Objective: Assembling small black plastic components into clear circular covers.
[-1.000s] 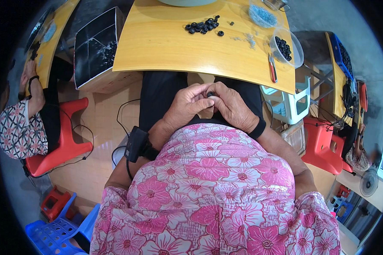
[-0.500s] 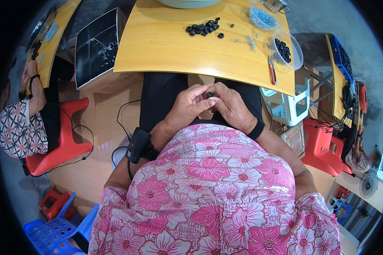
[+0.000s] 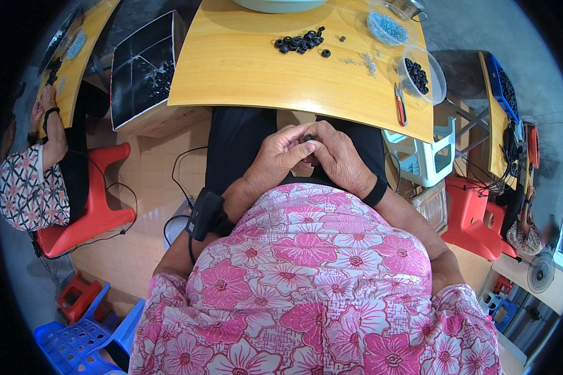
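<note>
Hands: left hand (image 3: 274,153) and right hand (image 3: 341,161) together, before the table's (image 3: 244,78) near edge, pinching one small black part (image 3: 309,137), seemingly to steady it from both sides.
Black part: off the table, between both hands, mostly covered.
Loose black pieces (image 3: 301,42): toward the table's far side, apparently spread for easy picking.
Clear bowl (image 3: 437,75): at the table's right edge, its wall probably keeping more pieces from rolling.

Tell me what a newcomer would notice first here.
Probably the pink-and-white floral cloth garment, filling the lower middle. Just above it, the bare left grip and bare right grip meet at a small black rounded part. Beyond, loose black rounded pieces cluster on the yellow wood-grained table.
</note>
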`<state>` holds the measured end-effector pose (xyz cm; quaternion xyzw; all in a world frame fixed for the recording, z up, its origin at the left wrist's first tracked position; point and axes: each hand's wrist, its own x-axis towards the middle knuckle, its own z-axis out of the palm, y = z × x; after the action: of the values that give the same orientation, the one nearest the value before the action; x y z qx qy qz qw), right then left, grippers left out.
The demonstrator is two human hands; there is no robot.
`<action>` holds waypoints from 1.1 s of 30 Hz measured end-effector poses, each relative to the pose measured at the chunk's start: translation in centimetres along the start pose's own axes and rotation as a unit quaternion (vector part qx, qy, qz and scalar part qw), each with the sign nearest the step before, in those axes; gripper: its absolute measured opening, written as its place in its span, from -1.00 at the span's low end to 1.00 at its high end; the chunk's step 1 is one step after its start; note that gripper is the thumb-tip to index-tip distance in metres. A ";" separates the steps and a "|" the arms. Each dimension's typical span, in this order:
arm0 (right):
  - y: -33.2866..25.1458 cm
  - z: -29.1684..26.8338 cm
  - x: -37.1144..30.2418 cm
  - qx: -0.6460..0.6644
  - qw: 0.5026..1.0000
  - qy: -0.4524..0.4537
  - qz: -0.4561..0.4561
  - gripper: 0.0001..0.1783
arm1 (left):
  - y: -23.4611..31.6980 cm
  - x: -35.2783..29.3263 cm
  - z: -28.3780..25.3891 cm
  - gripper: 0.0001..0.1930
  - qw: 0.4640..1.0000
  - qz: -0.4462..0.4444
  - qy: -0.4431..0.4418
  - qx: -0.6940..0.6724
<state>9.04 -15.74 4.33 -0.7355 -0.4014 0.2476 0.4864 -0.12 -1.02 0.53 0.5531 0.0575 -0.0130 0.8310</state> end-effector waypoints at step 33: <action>-0.5 -17.7 2.2 -0.389 0.821 0.386 0.160 -0.71 | -0.6 1.0 -1.3 -0.58 0.999 -0.032 -0.006 -0.004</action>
<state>23.41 -22.94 11.99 -0.9530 -0.1203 -0.1586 0.2284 0.70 -0.03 -0.63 0.5477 0.0707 -0.0427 0.8326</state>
